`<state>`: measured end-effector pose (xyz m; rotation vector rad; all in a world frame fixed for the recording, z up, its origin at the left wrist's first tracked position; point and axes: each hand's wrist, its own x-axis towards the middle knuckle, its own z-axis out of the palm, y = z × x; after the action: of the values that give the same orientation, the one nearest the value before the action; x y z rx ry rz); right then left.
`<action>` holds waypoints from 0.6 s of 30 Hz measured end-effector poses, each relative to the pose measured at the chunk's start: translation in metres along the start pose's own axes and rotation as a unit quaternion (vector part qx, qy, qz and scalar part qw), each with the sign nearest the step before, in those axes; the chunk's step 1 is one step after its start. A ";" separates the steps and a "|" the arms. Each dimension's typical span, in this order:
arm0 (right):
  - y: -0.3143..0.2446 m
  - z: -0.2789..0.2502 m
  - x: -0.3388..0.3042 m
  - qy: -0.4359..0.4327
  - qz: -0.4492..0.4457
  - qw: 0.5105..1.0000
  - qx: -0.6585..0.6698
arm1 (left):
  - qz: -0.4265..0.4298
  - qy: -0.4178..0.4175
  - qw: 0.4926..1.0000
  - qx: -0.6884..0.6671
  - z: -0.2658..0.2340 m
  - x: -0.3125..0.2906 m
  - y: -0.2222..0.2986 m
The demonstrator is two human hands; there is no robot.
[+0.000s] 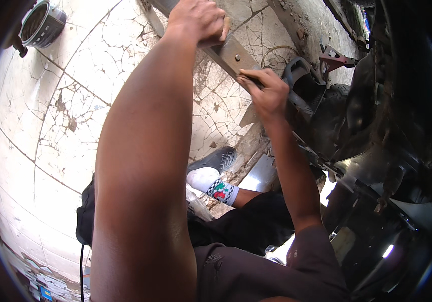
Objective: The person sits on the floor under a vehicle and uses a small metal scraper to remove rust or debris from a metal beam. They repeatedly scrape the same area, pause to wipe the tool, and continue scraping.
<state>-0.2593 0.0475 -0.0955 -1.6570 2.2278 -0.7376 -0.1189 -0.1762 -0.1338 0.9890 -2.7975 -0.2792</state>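
A long flat metal bar point(232, 54) with a small round bolt or hole in its face runs diagonally across the top middle, above the cracked tiles. My left hand point(196, 21) is closed over its upper part, with the arm reaching across the view. Something tan shows beside the fingers; whether it is a finger or a held piece, I cannot tell. Lower on the same bar, my right hand point(267, 90) grips the near edge, thumb and fingers pressed together at the metal. The inside of both hands is hidden.
A dark round tub point(44, 24) stands at the upper left on the cracked tile floor point(75, 116). To the right are a grey plastic housing point(304, 85), a red bracket point(334, 59) and dark machine parts. My foot in a dark shoe point(218, 160) is below the bar.
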 end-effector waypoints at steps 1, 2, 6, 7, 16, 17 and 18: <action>-0.003 0.004 0.003 0.002 -0.015 1.000 -0.007 | 0.006 -0.006 1.000 0.003 -0.003 -0.001 0.000; -0.006 0.005 0.005 0.005 -0.030 0.999 -0.015 | 0.012 -0.013 1.000 0.005 -0.007 -0.001 -0.001; 0.014 -0.010 -0.028 0.003 -0.012 1.000 -0.024 | -0.001 0.015 0.999 -0.034 0.012 -0.004 -0.005; 0.022 -0.019 -0.038 0.012 -0.013 0.998 -0.058 | 0.001 -0.021 1.000 -0.024 -0.012 -0.008 0.001; 0.010 -0.012 -0.043 0.083 0.089 0.992 -0.016 | 0.000 0.020 0.999 -0.028 -0.001 -0.005 -0.003; 0.008 -0.009 -0.034 0.053 0.075 0.995 -0.043 | 0.003 -0.024 0.999 -0.030 -0.005 -0.002 -0.001; 0.008 -0.004 -0.025 0.077 0.075 0.992 -0.061 | 0.015 0.092 0.996 -0.011 0.025 0.001 -0.007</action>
<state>-0.2604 0.0737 -0.0985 -1.5081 2.5195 -0.7269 -0.1207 -0.1793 -0.1593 0.9159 -2.6347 -0.2042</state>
